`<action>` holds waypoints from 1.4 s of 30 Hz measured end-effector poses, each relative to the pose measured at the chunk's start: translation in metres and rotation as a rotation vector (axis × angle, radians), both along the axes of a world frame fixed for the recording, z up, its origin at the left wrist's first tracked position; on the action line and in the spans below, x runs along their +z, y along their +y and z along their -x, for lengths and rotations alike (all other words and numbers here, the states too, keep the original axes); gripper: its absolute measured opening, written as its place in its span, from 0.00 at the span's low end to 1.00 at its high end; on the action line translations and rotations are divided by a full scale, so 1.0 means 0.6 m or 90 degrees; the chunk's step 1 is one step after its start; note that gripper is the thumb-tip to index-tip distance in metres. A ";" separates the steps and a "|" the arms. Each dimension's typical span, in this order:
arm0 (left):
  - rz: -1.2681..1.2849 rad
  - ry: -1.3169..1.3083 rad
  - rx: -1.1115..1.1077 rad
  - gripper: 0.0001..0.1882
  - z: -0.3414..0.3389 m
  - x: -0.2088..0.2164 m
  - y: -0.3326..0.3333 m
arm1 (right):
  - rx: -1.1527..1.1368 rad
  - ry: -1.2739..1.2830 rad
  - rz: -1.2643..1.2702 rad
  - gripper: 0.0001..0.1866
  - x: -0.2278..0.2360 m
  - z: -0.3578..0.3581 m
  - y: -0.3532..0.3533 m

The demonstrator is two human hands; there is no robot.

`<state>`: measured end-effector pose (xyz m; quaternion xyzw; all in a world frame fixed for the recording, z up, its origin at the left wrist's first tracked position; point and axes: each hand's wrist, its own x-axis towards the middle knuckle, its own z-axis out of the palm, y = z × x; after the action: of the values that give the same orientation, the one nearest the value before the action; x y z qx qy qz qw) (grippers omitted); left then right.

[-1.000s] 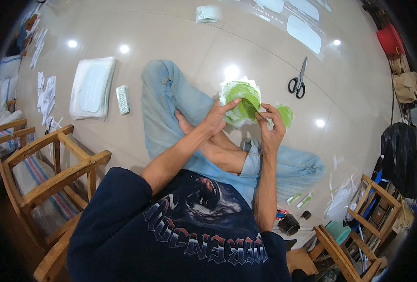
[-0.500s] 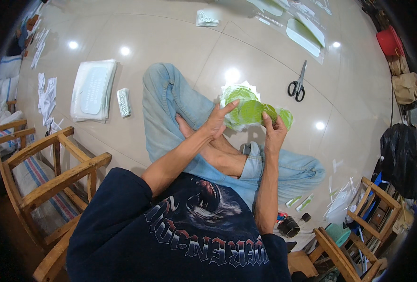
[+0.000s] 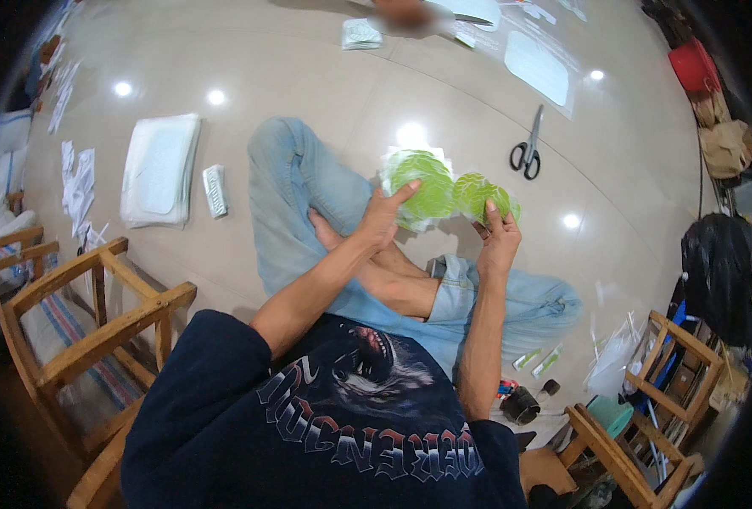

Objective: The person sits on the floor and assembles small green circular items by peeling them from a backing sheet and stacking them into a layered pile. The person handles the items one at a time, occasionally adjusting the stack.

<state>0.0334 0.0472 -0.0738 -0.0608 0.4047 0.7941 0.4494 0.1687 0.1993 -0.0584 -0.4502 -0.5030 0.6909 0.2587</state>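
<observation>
My left hand grips a stack of round green patterned sheets with jagged whitish edges, its thumb pressed on top. Against the stack's right side are smaller green round pieces, pinched between the thumb and fingers of my right hand. Both hands hold these just above the floor, in front of my crossed legs. How many pieces overlap cannot be made out.
Black-handled scissors lie to the right. On the left are a stack of white sheets and a small packet. Wooden stools stand at the lower left. Another person's blurred hand is at the far edge.
My right hand's green pieces have shifted and bunched closer to its fingers. The other person's hand has come in at the top. The whole view has moved slightly.
</observation>
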 end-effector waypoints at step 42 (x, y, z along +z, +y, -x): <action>-0.032 -0.035 0.039 0.25 0.006 0.001 0.000 | 0.473 -0.569 -0.580 0.39 -0.042 -0.031 0.158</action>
<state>0.0297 0.0474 -0.0734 -0.0837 0.3699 0.8153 0.4375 0.1874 0.2943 -0.0836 -0.3367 -0.9168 0.2059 -0.0609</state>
